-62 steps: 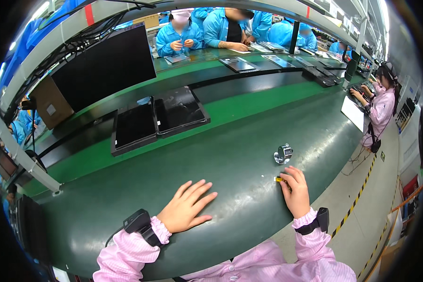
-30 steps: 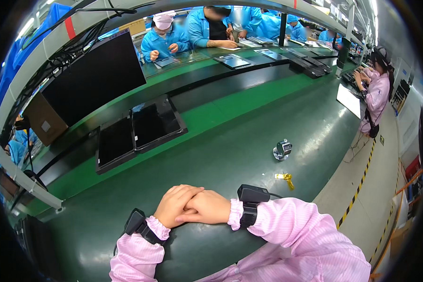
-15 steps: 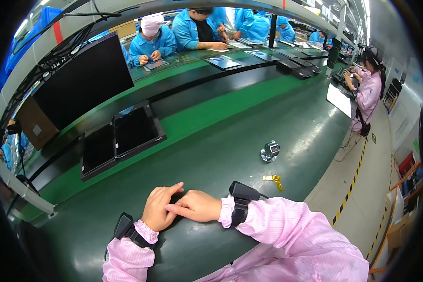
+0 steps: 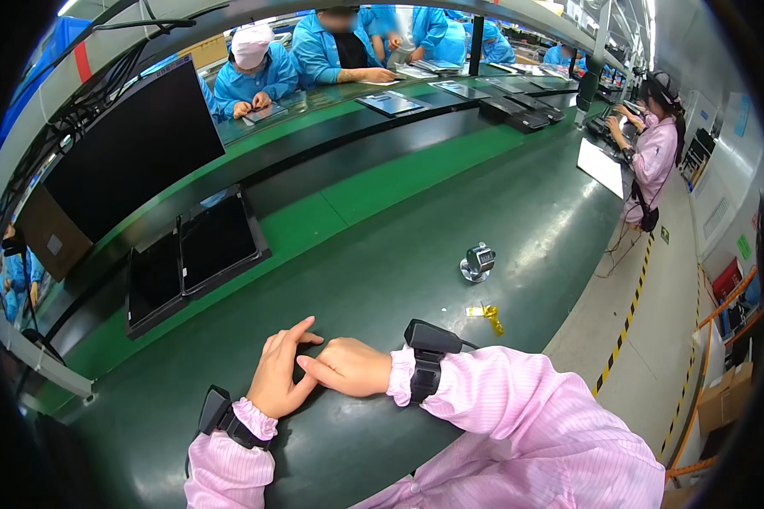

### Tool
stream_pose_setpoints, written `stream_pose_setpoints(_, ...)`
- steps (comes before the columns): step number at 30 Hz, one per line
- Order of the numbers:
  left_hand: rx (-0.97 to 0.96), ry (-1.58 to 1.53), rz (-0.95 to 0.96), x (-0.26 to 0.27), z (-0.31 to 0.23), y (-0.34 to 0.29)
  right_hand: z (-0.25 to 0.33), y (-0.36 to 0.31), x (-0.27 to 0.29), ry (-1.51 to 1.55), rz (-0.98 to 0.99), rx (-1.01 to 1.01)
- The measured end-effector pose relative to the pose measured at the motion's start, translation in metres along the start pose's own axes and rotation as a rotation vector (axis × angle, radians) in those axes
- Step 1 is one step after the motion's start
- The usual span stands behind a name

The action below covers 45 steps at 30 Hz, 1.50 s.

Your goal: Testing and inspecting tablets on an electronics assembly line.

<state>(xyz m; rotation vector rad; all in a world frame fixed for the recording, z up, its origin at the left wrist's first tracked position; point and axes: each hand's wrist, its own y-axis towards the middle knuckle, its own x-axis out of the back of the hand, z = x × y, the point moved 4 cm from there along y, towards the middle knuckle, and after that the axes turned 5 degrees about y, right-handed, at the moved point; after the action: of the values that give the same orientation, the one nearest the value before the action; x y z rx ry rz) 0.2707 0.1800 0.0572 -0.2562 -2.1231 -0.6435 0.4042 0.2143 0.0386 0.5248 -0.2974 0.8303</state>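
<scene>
My left hand (image 4: 278,376) is over the green worktop (image 4: 382,293), its fingers stretched out and slightly apart, holding nothing. Against it rests my right hand (image 4: 348,366), with the fingers curled under and the thumb reaching out to the left hand's thumb side. Nothing shows in the right hand, though its curled fingertips are hidden. Each wrist carries a strapped black device (image 4: 429,360) over a pink striped cuff. Beyond the right hand lies a gold-yellow strip with a white tag (image 4: 486,316). A chrome hand tally counter (image 4: 478,261) stands farther off on a round base.
Two black flat panels in trays (image 4: 197,254) lie at the left on a green strip, by a large black screen (image 4: 136,153). Black trays (image 4: 518,112) and a white board (image 4: 601,168) sit farther right. Co-workers in blue (image 4: 250,76) and one in pink (image 4: 654,153) work nearby.
The view has shifted, so bench things appear a little left and higher. My left hand's fingers have spread slightly and eased off the right hand; the bench things stay put.
</scene>
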Motion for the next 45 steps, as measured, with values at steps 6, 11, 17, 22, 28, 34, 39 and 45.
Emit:
stream_pose_setpoints(6, 0.013, -0.006, 0.005, 0.000, 0.000, -0.002, 0.004, 0.000, 0.001, -0.003, -0.002, 0.000)
stream_pose_setpoints(11, 0.009, -0.011, 0.009, -0.001, 0.001, 0.000, 0.005, 0.001, 0.003, -0.008, -0.038, -0.002)
stream_pose_setpoints(17, 0.010, 0.011, -0.003, 0.000, 0.004, 0.000, 0.002, 0.004, 0.001, -0.008, -0.052, 0.020)
stream_pose_setpoints(22, 0.018, 0.020, -0.005, -0.002, -0.001, 0.002, 0.007, 0.001, 0.004, -0.017, -0.086, 0.046)
stream_pose_setpoints(28, 0.026, 0.007, -0.014, -0.005, -0.007, 0.006, 0.001, -0.003, 0.005, 0.025, -0.066, -0.004)
stream_pose_setpoints(34, -0.051, 0.091, -0.004, -0.008, 0.003, 0.007, -0.002, 0.001, 0.008, -0.076, -0.004, -0.047)
stream_pose_setpoints(39, -0.066, 0.080, -0.014, -0.017, 0.015, 0.004, -0.007, 0.001, 0.008, -0.106, 0.052, -0.040)
stream_pose_setpoints(45, -0.096, 0.031, -0.130, -0.030, 0.012, 0.007, -0.021, -0.008, 0.012, 0.048, 0.000, -0.262)
